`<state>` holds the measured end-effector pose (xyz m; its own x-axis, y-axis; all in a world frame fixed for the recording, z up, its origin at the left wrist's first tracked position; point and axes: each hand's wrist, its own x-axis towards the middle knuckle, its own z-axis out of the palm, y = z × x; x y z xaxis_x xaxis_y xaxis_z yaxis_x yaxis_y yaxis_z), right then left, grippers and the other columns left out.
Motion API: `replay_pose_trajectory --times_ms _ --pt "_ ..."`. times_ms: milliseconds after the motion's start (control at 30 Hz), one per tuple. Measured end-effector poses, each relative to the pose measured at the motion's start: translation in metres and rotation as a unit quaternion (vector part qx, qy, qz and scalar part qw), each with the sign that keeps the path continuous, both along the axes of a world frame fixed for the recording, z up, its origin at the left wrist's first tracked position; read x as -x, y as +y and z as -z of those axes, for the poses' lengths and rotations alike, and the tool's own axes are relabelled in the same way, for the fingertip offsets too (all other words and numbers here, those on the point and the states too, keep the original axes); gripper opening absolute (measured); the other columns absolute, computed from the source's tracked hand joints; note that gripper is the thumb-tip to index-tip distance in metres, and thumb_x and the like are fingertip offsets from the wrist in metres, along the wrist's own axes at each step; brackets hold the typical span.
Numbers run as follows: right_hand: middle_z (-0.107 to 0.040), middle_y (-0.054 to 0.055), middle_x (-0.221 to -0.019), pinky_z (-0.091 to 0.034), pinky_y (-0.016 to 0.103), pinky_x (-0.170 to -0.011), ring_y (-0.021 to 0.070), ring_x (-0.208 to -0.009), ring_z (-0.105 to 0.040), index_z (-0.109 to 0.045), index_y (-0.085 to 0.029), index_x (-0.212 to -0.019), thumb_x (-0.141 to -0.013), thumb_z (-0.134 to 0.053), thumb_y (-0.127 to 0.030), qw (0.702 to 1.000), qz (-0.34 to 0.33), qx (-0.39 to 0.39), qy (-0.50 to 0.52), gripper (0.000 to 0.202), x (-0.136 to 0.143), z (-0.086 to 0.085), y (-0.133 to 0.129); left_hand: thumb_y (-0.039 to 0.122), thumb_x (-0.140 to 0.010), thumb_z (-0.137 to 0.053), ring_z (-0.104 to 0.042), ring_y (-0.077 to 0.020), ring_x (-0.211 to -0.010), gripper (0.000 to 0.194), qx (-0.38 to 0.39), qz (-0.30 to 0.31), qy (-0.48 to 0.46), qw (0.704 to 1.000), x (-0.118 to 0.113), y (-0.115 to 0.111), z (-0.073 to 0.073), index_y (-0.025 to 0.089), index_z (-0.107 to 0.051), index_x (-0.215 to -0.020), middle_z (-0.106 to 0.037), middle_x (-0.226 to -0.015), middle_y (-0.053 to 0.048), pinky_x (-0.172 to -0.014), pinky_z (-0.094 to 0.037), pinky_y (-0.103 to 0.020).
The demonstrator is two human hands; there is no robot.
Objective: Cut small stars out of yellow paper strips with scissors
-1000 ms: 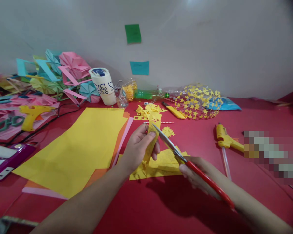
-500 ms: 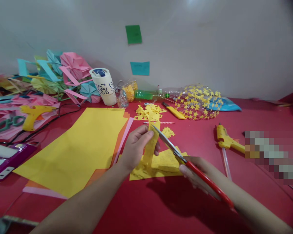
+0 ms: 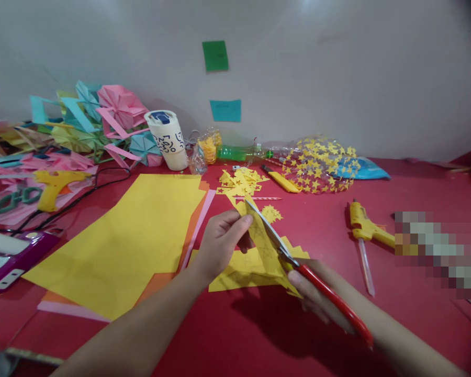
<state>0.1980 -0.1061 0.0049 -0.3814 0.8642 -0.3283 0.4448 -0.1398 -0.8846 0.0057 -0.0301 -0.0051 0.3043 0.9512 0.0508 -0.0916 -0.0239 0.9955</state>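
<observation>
Between thumb and fingers, my left hand (image 3: pixel 223 243) pinches a yellow paper strip (image 3: pixel 262 235) with faint drawn lines. The red-handled scissors (image 3: pixel 329 296) are in my right hand (image 3: pixel 312 293), their blades pointing up and left along the strip near my left thumb. Below the strip lie more yellow paper pieces (image 3: pixel 235 272) on the red table (image 3: pixel 220 335). Small cut yellow stars (image 3: pixel 271 213) form a little pile just beyond the blades. Further back sits a heap of yellow scraps (image 3: pixel 241 181).
Large yellow sheets (image 3: pixel 129 235) lie at the left, near a yellow glue gun (image 3: pixel 55 188) and green scissors (image 3: pixel 15 199). A white cup (image 3: pixel 168 141), cutter (image 3: pixel 284 180) and star-covered plastic (image 3: pixel 317 165) stand or lie behind. Another glue gun (image 3: pixel 363 225) is at the right.
The yellow strip has turned, its lower end swinging right toward my right hand. My left hand has tilted slightly with it, and the scissor blades look closer together.
</observation>
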Motion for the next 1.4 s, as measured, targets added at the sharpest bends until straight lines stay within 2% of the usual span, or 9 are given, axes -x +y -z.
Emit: replay_pose_trajectory --times_ms 100,300,467,633,867,1033,1167,1267,1400 --pt "-0.037 -0.008 -0.041 -0.031 0.022 -0.043 0.0078 -0.038 -0.037 -0.037 -0.022 -0.064 -0.084 -0.033 -0.075 1.0 0.02 0.004 -0.002 0.057 0.003 -0.001 -0.002 0.032 -0.085 -0.056 -0.055 -0.0101 -0.045 0.03 -0.001 0.001 -0.005 1.0 0.001 0.0 0.001 0.017 -0.056 -0.059 -0.059 -0.049 0.0 -0.044 -0.045 -0.021" --pt "-0.035 -0.009 -0.048 -0.028 0.021 -0.041 0.0069 -0.038 -0.034 -0.036 -0.022 -0.066 -0.083 -0.036 -0.074 0.998 0.051 0.022 0.032 0.055 0.008 -0.004 -0.004 0.033 -0.085 -0.056 -0.054 -0.0096 -0.045 0.032 0.0 0.014 -0.023 1.0 0.0 0.002 0.004 0.016 -0.056 -0.058 -0.059 -0.05 0.0 -0.043 -0.043 -0.021" --pt "-0.034 -0.007 -0.053 -0.023 0.022 -0.045 0.0079 -0.047 -0.033 -0.035 -0.021 -0.064 -0.086 -0.037 -0.07 0.999 0.035 0.009 0.022 0.054 0.005 0.003 -0.003 0.032 -0.086 -0.054 -0.052 -0.0088 -0.046 0.032 -0.009 0.025 -0.029 0.999 0.001 0.001 0.004 0.016 -0.057 -0.059 -0.058 -0.05 0.0 -0.044 -0.043 -0.02" --pt "-0.035 -0.006 -0.056 -0.027 0.022 -0.047 0.0079 -0.048 -0.035 -0.036 -0.021 -0.065 -0.089 -0.041 -0.061 0.999 0.043 0.026 0.022 0.047 0.004 0.007 -0.004 0.032 -0.086 -0.054 -0.053 -0.009 -0.046 0.031 -0.004 0.025 -0.038 0.999 0.0 0.001 0.004 0.016 -0.057 -0.059 -0.059 -0.05 0.0 -0.044 -0.043 -0.021" --pt "-0.033 -0.006 -0.051 -0.021 0.024 -0.047 0.0098 -0.049 -0.031 -0.035 -0.021 -0.064 -0.087 -0.039 -0.066 0.999 0.032 -0.016 -0.007 0.05 0.003 0.007 -0.002 0.033 -0.086 -0.055 -0.054 -0.01 -0.046 0.031 -0.003 0.021 -0.042 0.999 0.001 0.002 0.005 0.017 -0.057 -0.06 -0.06 -0.051 0.0 -0.045 -0.043 -0.022" --pt "-0.04 -0.004 -0.053 -0.021 0.023 -0.048 0.01 -0.051 -0.031 -0.038 -0.02 -0.065 -0.09 -0.038 -0.061 0.999 0.015 -0.028 -0.009 0.047 0.0 0.006 -0.002 0.03 -0.085 -0.058 -0.055 -0.01 -0.053 0.031 -0.036 -0.003 -0.045 0.998 0.002 0.005 0.011 0.016 -0.059 -0.057 -0.058 -0.053 0.001 -0.055 -0.044 -0.023" --pt "-0.038 -0.005 -0.052 -0.02 0.023 -0.047 0.0094 -0.048 -0.031 -0.036 -0.021 -0.063 -0.086 -0.043 -0.063 0.999 0.034 -0.027 -0.011 0.049 0.001 0.004 -0.003 0.025 -0.082 -0.062 -0.054 -0.0092 -0.063 0.026 -0.05 -0.035 -0.102 0.993 0.002 0.01 0.015 0.017 -0.06 -0.057 -0.059 -0.064 0.001 -0.065 -0.044 -0.022" --pt "-0.037 -0.006 -0.052 -0.021 0.023 -0.046 0.0092 -0.046 -0.033 -0.035 -0.022 -0.063 -0.083 -0.045 -0.067 0.998 0.049 -0.027 -0.009 0.051 0.002 0.004 -0.002 0.024 -0.083 -0.06 -0.057 -0.0105 -0.067 0.018 -0.017 -0.017 -0.13 0.991 0.003 0.012 0.013 0.017 -0.064 -0.067 -0.063 -0.069 0.0 -0.066 -0.045 -0.022" --pt "-0.038 -0.005 -0.051 -0.021 0.023 -0.046 0.0094 -0.046 -0.035 -0.034 -0.022 -0.062 -0.081 -0.046 -0.069 0.997 0.07 -0.035 -0.029 0.052 0.001 0.005 0.0 0.024 -0.085 -0.058 -0.06 -0.0108 -0.061 0.013 0.0 -0.018 -0.132 0.991 0.006 0.015 0.002 0.018 -0.064 -0.074 -0.065 -0.067 0.0 -0.061 -0.047 -0.022"
